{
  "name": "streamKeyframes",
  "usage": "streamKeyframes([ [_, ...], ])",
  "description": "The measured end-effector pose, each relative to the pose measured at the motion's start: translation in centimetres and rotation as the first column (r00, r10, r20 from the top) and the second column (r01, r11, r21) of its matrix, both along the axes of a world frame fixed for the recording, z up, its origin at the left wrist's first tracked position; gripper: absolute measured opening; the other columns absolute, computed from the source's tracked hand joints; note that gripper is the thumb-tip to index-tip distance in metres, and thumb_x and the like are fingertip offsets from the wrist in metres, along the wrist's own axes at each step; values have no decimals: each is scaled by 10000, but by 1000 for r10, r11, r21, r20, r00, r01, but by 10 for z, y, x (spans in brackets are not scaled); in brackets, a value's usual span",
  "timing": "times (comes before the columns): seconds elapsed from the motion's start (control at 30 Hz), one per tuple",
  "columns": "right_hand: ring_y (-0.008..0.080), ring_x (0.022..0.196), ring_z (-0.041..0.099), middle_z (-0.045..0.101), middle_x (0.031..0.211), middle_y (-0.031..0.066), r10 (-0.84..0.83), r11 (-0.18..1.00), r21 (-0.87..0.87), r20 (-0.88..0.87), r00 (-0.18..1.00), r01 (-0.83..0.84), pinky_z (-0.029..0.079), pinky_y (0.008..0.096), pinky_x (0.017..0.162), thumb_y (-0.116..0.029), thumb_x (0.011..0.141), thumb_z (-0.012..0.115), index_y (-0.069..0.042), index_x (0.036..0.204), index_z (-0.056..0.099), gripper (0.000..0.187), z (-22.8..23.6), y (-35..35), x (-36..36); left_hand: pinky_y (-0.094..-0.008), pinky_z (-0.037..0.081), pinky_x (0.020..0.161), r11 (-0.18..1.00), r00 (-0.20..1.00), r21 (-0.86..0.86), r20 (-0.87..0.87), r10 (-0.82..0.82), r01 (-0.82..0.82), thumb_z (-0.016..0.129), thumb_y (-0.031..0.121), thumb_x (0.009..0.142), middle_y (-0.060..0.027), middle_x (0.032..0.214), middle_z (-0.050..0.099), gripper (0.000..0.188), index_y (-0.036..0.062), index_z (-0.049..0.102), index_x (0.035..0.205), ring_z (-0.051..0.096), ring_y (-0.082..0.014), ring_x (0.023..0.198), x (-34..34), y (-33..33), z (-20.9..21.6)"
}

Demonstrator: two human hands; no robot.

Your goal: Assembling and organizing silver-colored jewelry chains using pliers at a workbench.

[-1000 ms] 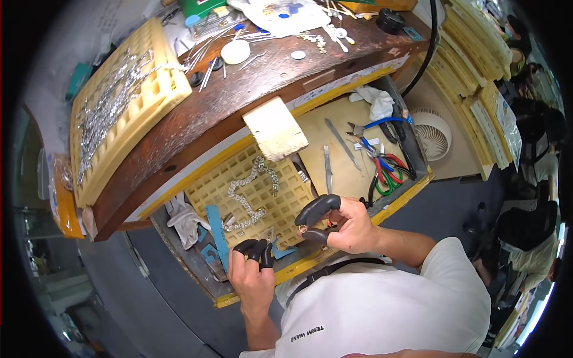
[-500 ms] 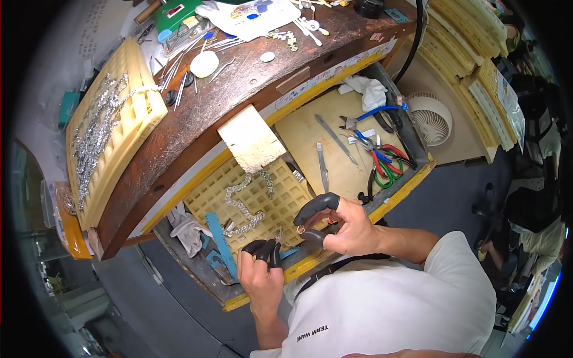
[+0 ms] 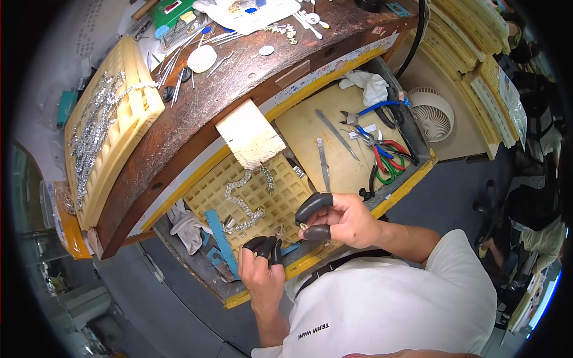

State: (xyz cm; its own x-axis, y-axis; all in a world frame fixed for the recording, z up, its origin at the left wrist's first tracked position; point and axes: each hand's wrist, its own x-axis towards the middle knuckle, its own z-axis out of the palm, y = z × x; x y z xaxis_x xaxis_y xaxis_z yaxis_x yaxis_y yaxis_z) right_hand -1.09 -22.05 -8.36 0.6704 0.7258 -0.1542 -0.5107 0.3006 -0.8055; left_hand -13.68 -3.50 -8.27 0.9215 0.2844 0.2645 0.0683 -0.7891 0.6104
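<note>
Black finger cots cover the fingertips of both my hands. My right hand (image 3: 349, 224) pinches a small gold-coloured piece (image 3: 303, 227) between thumb and forefinger, above the front of the open drawer. It is too small to tell whether it is a ring or a link. Lower and to the left, my left hand (image 3: 261, 271) is closed with its fingers bent together; what they hold, if anything, is hidden. A tiny pale piece shows just past its fingertips. Beyond it, a silver-coloured link chain (image 3: 240, 206) lies curved on the cream gridded tray (image 3: 200, 192) in the drawer.
A wooden bench pin (image 3: 250, 134) juts over the drawer from the bench (image 3: 197, 113). Several pliers (image 3: 382, 149) and tweezers (image 3: 323, 162) lie in the drawer's right part. A blue ruler-like strip (image 3: 219, 241) lies at left. More silver chains (image 3: 98, 131) hang on a tilted tray.
My right thumb and forefinger have closed nearer together around the small gold-coloured piece, and the piece has turned slightly. My left hand has hardly moved.
</note>
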Motion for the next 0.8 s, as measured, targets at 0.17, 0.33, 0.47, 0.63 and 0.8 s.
streamKeyframes([
  [0.17, 198, 1030, 698, 701, 1053, 129, 74, 988, 148, -172, 982, -48, 572, 329, 939, 81, 910, 662, 21, 1179, 612, 280, -10, -4, 4, -449, 475, 718, 999, 1000, 29, 2, -30, 30, 692, -98, 688, -176, 932, 622, 290, -33, 699, 971, 594, -374, 842, -2, 2, -4],
  [0.33, 209, 1019, 703, 700, 1053, 140, 98, 968, 248, -247, 964, -35, 582, 334, 920, 83, 914, 652, 20, 1174, 613, 270, -12, -3, 4, -440, 478, 749, 1000, 1000, 12, -15, -19, 19, 677, -110, 691, -176, 948, 634, 299, -34, 700, 980, 604, -383, 869, -1, 2, -2],
  [0.47, 209, 1014, 703, 696, 1057, 141, 92, 967, 254, -228, 969, -32, 584, 337, 913, 79, 920, 645, 21, 1168, 613, 257, -13, -2, 3, -434, 476, 732, 1000, 1000, 0, 7, -13, 13, 715, -91, 726, -170, 932, 633, 248, -28, 710, 966, 605, -376, 850, -1, 1, -3],
  [0.63, 206, 1024, 697, 694, 1065, 137, 91, 965, 259, -216, 972, -33, 574, 341, 933, 70, 922, 645, 19, 1164, 613, 249, -12, -3, 3, -431, 475, 725, 1000, 1000, 21, -3, -8, 8, 727, -80, 743, -167, 927, 632, 229, -22, 715, 964, 606, -370, 839, -2, 2, -4],
  [0.8, 201, 1035, 692, 695, 1081, 142, 100, 964, 261, -205, 974, -44, 556, 345, 966, 63, 923, 644, 21, 1162, 614, 244, -14, -4, 5, -431, 474, 722, 999, 1000, 30, -9, -12, 12, 728, -78, 743, -165, 921, 630, 228, -19, 717, 963, 606, -369, 837, -1, 2, -3],
])
